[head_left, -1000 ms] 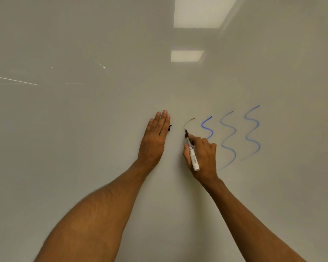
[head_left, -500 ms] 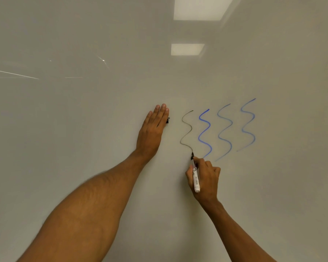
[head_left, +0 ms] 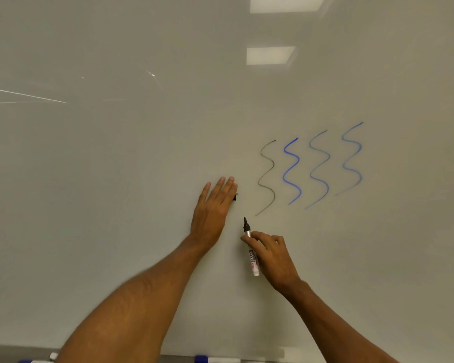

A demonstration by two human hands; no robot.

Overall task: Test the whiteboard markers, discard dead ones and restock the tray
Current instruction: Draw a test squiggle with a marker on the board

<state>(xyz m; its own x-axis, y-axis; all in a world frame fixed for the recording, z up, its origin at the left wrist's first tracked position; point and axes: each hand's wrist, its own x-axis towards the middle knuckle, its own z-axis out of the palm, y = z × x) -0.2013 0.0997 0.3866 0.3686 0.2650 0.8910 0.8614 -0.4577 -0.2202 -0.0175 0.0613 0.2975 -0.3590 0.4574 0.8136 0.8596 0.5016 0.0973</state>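
Has finished the grey squiggle [head_left: 267, 176] and drawn the marker [head_left: 250, 251] off its lower tail, leaving the nib down and to the left of the line's end, apart from it. Has also slid the left hand [head_left: 212, 208] lower against the squiggles, flat as before.

Nearest, at the bottom edge: a strip of tray [head_left: 262, 359] with a blue-capped marker [head_left: 215, 359] lying along it.

Above that, grips the marker in the right hand [head_left: 275, 255], thumb and curled fingers [head_left: 262, 235] pinching the barrel just behind the black nib end. Nib up, white barrel running back down past the knuckles.

Just to the left, presses the left hand on the whiteboard [head_left: 116, 179], fingers straight and together, grasping nothing visible. Half covers a small black thing [head_left: 234, 197] at the index side; cannot tell what.

Further up, right of the thin grey squiggle: three blue squiggles [head_left: 292, 171] side by side.

Highest: ceiling lights [head_left: 270, 55] mirrored in the board.
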